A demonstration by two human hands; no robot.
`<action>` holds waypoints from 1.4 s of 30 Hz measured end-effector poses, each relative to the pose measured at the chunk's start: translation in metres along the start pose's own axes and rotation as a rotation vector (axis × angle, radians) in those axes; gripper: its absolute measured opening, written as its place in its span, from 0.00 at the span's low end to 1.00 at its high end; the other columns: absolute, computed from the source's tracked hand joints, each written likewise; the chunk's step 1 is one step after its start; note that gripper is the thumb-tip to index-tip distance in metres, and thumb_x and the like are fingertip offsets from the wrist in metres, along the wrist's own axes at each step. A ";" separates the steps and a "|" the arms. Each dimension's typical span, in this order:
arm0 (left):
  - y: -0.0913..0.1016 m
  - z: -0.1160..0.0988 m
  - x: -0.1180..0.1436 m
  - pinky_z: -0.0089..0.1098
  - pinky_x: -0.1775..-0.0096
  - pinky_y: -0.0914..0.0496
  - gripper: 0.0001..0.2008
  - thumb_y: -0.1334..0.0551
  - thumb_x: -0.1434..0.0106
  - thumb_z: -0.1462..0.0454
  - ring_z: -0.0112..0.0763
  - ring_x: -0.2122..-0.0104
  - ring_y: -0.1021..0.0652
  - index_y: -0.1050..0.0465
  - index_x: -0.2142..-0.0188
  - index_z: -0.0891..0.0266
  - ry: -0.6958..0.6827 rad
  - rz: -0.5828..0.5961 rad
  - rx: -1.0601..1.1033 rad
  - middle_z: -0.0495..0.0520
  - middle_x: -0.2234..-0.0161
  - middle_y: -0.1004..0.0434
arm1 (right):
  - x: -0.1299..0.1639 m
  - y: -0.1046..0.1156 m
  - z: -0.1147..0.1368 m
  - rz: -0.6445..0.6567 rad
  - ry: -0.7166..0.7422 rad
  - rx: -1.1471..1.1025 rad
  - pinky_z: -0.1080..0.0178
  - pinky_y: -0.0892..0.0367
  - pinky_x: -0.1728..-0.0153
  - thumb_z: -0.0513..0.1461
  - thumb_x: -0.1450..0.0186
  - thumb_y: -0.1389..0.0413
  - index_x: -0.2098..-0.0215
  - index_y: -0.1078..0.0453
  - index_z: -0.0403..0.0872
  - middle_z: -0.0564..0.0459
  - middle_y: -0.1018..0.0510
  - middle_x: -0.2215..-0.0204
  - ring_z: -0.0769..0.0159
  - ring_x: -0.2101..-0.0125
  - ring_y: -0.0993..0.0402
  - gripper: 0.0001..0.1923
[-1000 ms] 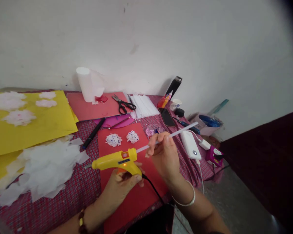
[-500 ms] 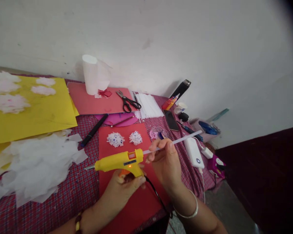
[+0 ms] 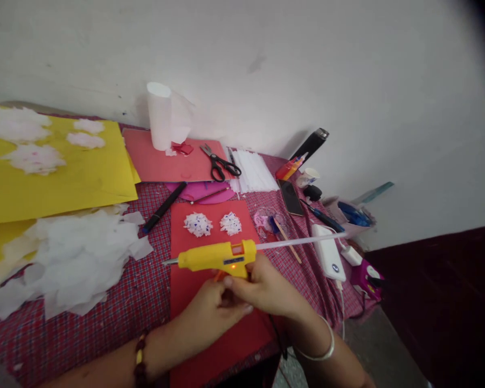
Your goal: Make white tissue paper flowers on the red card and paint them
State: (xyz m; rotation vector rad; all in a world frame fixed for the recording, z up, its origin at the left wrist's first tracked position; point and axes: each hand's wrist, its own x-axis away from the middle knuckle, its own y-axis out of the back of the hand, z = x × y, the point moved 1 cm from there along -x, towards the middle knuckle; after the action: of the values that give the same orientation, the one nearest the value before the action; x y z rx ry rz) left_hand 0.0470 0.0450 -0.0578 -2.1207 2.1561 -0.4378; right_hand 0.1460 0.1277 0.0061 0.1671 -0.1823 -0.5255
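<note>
Gripped yellow glue gun (image 3: 214,256) by its handle with left hand (image 3: 210,310) and right hand (image 3: 262,288), fingers wrapped tight, above red sheet (image 3: 210,226).

Soft, even daylight fills the scene and leaves the white wall (image 3: 267,59) bright without glare, shadows stay faint behind the things on the tabletop (image 3: 105,318), straight lines bow from wide-angle distortion, the upper right corner darkens into vignette, and fine detail looks slightly smeared.
</note>
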 end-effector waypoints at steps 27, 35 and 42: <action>-0.006 -0.011 0.040 0.41 0.40 0.42 0.19 0.51 0.28 0.60 0.40 0.42 0.30 0.35 0.43 0.64 -0.762 0.519 -1.272 0.56 0.40 0.29 | 0.007 0.036 -0.011 -0.064 -0.190 0.050 0.63 0.27 0.59 0.42 0.41 0.37 0.58 0.27 0.46 0.50 0.20 0.64 0.67 0.63 0.24 0.14; -0.005 -0.012 0.039 0.41 0.39 0.42 0.19 0.49 0.29 0.61 0.40 0.42 0.31 0.34 0.43 0.64 -0.717 0.545 -1.224 0.57 0.40 0.30 | 0.007 0.030 -0.014 -0.138 -0.035 0.471 0.64 0.29 0.66 0.44 0.36 0.42 0.62 0.31 0.45 0.50 0.23 0.68 0.67 0.69 0.27 0.10; -0.005 -0.010 0.038 0.42 0.38 0.43 0.19 0.47 0.30 0.61 0.40 0.41 0.31 0.35 0.42 0.64 -0.690 0.571 -1.186 0.58 0.40 0.31 | 0.015 0.037 0.002 -0.185 0.088 0.797 0.65 0.37 0.74 0.46 0.34 0.44 0.66 0.32 0.46 0.51 0.24 0.72 0.68 0.74 0.31 0.11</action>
State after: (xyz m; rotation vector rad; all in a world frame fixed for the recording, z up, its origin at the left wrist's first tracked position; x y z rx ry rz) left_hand 0.0481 0.0088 -0.0419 -1.3138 2.5355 1.6742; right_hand 0.1762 0.1514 0.0181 0.9890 -0.2858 -0.6059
